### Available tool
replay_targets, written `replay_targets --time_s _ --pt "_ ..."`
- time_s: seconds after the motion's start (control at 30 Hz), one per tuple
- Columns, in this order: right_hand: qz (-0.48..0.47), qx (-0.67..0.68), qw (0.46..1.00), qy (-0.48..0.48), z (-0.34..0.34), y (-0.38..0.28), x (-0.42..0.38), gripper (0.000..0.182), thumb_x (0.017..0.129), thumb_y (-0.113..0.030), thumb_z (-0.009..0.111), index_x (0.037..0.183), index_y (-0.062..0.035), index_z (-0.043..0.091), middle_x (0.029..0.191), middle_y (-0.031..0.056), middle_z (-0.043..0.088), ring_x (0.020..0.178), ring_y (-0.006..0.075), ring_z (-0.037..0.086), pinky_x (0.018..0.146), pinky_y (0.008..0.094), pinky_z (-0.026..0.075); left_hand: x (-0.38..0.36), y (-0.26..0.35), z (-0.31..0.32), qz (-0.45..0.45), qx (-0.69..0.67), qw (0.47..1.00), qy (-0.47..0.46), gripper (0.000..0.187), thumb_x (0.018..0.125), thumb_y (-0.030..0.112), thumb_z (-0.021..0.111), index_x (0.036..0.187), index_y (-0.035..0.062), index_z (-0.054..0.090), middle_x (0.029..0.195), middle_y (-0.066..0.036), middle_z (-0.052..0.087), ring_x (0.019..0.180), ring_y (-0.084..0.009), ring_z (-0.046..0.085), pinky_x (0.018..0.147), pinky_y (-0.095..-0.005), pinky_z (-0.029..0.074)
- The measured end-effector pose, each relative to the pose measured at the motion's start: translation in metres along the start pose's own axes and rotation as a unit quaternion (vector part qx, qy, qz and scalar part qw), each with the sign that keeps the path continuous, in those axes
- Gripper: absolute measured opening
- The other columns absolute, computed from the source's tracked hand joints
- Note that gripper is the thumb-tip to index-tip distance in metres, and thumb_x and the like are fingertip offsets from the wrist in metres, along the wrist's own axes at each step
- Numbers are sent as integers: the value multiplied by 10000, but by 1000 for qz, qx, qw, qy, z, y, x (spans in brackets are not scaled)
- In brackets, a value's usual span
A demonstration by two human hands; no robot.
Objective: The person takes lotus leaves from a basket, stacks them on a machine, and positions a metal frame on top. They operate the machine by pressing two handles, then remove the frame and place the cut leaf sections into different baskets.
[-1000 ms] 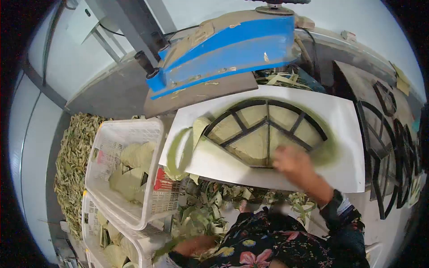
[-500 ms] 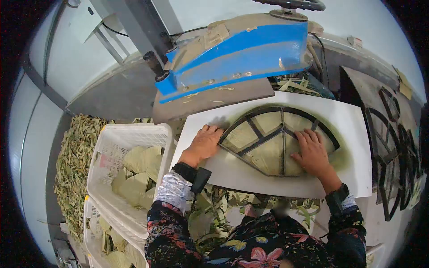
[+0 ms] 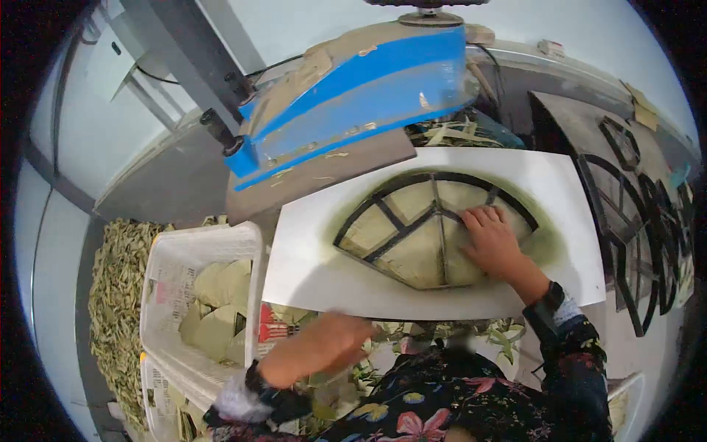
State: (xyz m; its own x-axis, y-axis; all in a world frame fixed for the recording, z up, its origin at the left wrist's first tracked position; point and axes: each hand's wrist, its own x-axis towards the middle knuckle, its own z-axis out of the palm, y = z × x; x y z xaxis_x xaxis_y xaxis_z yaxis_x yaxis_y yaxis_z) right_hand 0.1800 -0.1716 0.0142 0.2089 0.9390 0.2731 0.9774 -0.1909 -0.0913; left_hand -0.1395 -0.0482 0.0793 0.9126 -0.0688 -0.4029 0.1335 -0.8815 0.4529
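A black fan-shaped metal frame with inner spokes (image 3: 403, 234) lies on a white board (image 3: 309, 272). Pale green leaf material (image 3: 412, 259) shows through the frame's openings. My right hand (image 3: 492, 241) rests on the right half of the frame, its fingers slightly bent over a spoke and the leaf. Below the board's front edge is my left hand (image 3: 324, 346), smeared by motion and off the frame; its fingers cannot be made out. Close by it is a red object (image 3: 272, 324), partly hidden beside the white basket.
The white plastic basket (image 3: 254, 243) at left holds cut leaf pieces (image 3: 217, 295), with another basket (image 3: 152, 383) below. Dry leaves (image 3: 114, 295) are heaped farther left. A blue machine (image 3: 353, 103) stands behind the board. More black frames (image 3: 626, 228) lean at right.
My left hand has left the frame's left edge and moved down toward me, below the board. My right hand stays on the frame. The view has shifted, uncovering the red object.
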Motion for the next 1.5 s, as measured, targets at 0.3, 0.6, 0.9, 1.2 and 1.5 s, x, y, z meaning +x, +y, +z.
replay_targets --time_s 0.3,0.6,0.9,1.2,1.5 --pt "-67 -144 987 -13 35 24 26 181 795 -175 531 959 -99 538 890 59 595 909 225 555 852 373 369 158 -55 -27 30 279 901 330 512 753 111 561 1255 99 460 1069 -162 518 1052 -324 510 951 -418 379" --pt "-134 -81 986 -62 9 -46 -12 137 763 -150 502 853 -47 500 689 69 564 705 251 576 762 347 396 93 -31 -34 100 277 935 198 313 777 111 509 1045 226 624 825 -92 530 848 -264 563 739 -377 403" --pt "-61 107 990 -68 -33 -33 -5 193 748 -92 549 905 7 495 655 196 561 644 378 563 634 475 456 55 57 -80 247 214 858 396 381 632 236 725 959 74 612 891 -102 546 850 -254 557 803 -396 440" --pt "54 -11 998 8 -30 105 -36 314 733 -78 564 1012 17 457 720 233 576 713 420 554 686 477 417 127 55 43 56 212 931 292 536 677 326 705 1087 40 511 956 -120 525 860 -281 531 746 -366 458" --pt "152 14 987 51 -10 190 -39 177 763 -51 521 908 29 459 778 273 577 785 457 554 648 500 425 125 82 45 -41 246 881 402 362 685 72 555 1040 -2 544 805 -112 567 714 -250 564 546 -316 483"
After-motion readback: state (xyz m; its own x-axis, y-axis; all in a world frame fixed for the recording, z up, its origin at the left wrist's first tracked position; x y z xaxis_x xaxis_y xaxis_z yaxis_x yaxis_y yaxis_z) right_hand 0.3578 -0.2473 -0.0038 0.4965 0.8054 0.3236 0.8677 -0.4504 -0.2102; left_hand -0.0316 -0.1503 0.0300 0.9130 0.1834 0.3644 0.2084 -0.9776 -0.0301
